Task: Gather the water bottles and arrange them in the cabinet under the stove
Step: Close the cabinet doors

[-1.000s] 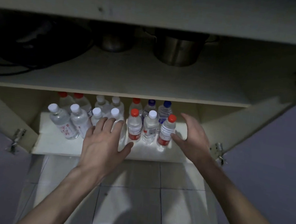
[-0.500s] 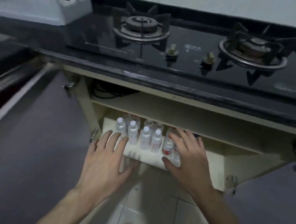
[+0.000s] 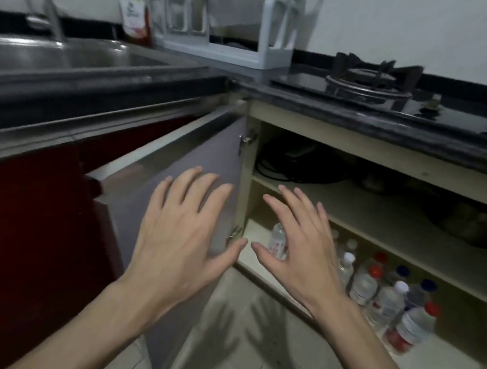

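Note:
Several clear water bottles with white, red and blue caps stand in rows on the bottom shelf of the open cabinet under the stove. My left hand is spread flat in front of the grey left cabinet door, holding nothing. My right hand is also open, fingers apart, in front of the cabinet's left end. It hides part of the leftmost bottles; one bottle shows between its thumb and fingers.
A steel sink with a tap lies at the left, with a sauce bottle and a white rack behind on the black counter. Dark pots and cables sit on the cabinet's upper shelf. Pale floor tiles lie below.
The view has risen and swung left, from inside the cabinet to the counter and sink. Both hands have drawn back from the bottles and stay open.

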The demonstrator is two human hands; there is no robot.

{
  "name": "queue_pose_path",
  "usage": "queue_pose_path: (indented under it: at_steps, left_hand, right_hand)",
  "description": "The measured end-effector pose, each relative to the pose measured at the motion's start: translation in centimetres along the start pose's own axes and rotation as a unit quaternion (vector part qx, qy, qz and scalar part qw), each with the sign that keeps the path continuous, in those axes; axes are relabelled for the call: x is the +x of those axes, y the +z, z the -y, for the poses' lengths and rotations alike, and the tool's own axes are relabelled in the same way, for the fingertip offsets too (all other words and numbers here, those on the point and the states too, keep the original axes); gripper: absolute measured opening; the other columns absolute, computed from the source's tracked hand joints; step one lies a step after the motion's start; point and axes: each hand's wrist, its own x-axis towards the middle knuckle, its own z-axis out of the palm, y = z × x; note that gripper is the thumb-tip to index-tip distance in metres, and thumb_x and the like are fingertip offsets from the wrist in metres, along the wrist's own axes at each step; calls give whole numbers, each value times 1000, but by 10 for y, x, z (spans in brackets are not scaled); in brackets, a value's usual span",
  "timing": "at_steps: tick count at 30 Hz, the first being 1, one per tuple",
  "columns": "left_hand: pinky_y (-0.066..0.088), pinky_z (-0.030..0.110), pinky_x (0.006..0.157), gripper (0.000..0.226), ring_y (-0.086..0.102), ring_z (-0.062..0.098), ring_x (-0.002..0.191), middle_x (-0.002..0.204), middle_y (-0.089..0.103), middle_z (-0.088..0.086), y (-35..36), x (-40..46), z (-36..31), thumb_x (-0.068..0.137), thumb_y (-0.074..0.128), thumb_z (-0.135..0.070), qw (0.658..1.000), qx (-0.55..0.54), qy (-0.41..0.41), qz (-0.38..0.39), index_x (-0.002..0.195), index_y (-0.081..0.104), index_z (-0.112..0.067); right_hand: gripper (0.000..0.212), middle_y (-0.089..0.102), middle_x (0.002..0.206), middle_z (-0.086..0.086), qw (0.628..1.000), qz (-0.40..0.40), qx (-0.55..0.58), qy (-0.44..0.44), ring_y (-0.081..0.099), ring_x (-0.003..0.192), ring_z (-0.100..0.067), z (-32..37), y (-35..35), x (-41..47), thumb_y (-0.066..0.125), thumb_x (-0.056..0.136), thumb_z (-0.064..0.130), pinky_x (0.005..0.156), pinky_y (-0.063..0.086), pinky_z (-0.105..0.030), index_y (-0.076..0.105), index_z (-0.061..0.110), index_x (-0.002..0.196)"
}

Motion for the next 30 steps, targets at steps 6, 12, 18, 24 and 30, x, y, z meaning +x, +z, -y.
queue_pose_path:
  at_steps: [6, 12, 18, 24, 30]
  left_hand:
    - [35, 62, 120, 66, 45, 37, 149, 152, 56, 15, -45, -60, 33, 94, 62, -52, 994, 7, 22, -104, 145, 58, -10]
    - [37, 58, 122, 77, 38, 32, 154, 164, 42, 14, -55, -93, 77, 93, 70, -42, 983, -28, -48, -174, 156, 42, -9]
    - [42, 33, 113, 89, 52, 22, 142, 155, 55, 8, -41, -87, 105, 87, 79, -31, 985, -51, -75, -150, 162, 34, -13]
    - [53, 35, 101, 88, 61, 20, 129, 144, 63, 5, -33, -65, 117, 87, 77, -29, 989, -70, -42, -126, 164, 34, -19]
    - [51, 31, 106, 81, 58, 14, 135, 153, 57, -5, -28, -58, 135, 88, 77, -30, 987, -109, -8, -118, 160, 41, -24]
  right_hand:
    - [83, 33, 170, 4, 997, -2, 33, -68, 22, 161, -21, 67, 9, 14, 62, 85, 62, 127, 22, -60, 39, 35, 159]
    - [101, 15, 176, 6, 991, -2, 60, -121, 10, 163, -17, 126, 21, 22, 77, 81, 62, 129, 20, -59, 23, 41, 164]
    - [128, -9, 177, 7, 982, 28, 101, -157, -7, 164, -16, 158, 42, 30, 87, 74, 57, 129, 16, -62, -1, 43, 167]
    - [133, -12, 177, 5, 984, 5, 104, -146, 1, 164, -21, 163, 57, 37, 90, 74, 52, 127, 21, -64, -4, 43, 166]
    - [132, -11, 177, 2, 981, -17, 123, -152, 6, 164, -25, 166, 71, 42, 93, 75, 42, 124, 28, -64, -2, 41, 167]
